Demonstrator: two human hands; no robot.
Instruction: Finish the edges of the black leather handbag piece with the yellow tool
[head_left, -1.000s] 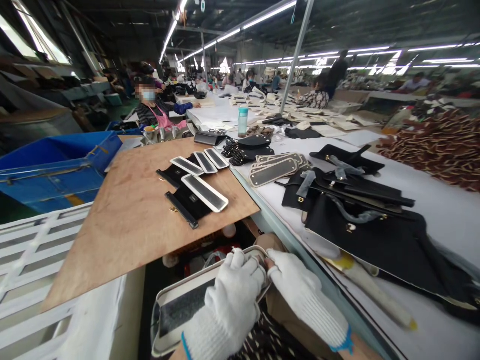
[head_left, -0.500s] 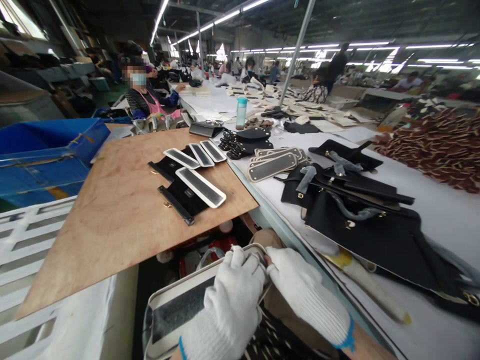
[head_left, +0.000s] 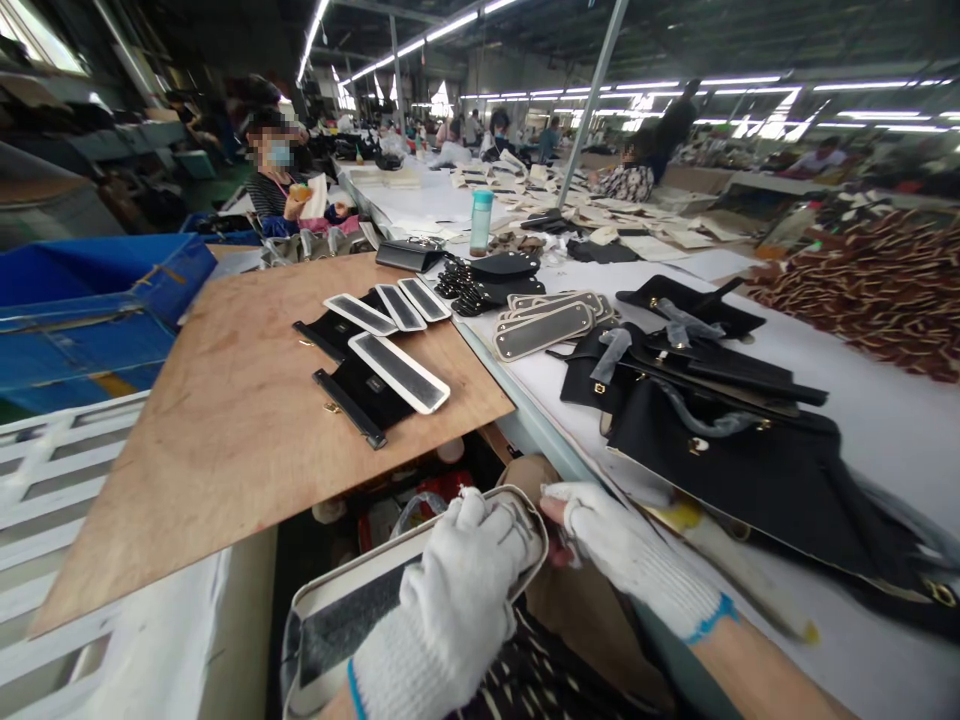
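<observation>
Both my hands wear white knit gloves. My left hand (head_left: pixel 457 590) is curled over the far end of a long oval panel (head_left: pixel 352 615) with a pale rim and a dark centre, held low over my lap. My right hand (head_left: pixel 619 550) sits just right of that end, fingers bent, bare fingertips pinching near the panel's rim. What they pinch is too small to make out.
A plywood board (head_left: pixel 240 440) carries several similar panels (head_left: pixel 397 370) on black pieces. The white table (head_left: pixel 885 420) holds black bag parts (head_left: pixel 750 470), a stack of grey panels (head_left: pixel 544 325) and a teal bottle (head_left: pixel 480 222). A blue bin (head_left: pixel 97 310) stands left. Other people work behind.
My right hand has drawn slightly right, away from the panel's end, opening a small gap. My left hand stays gripping the panel. The view shifted a little.
</observation>
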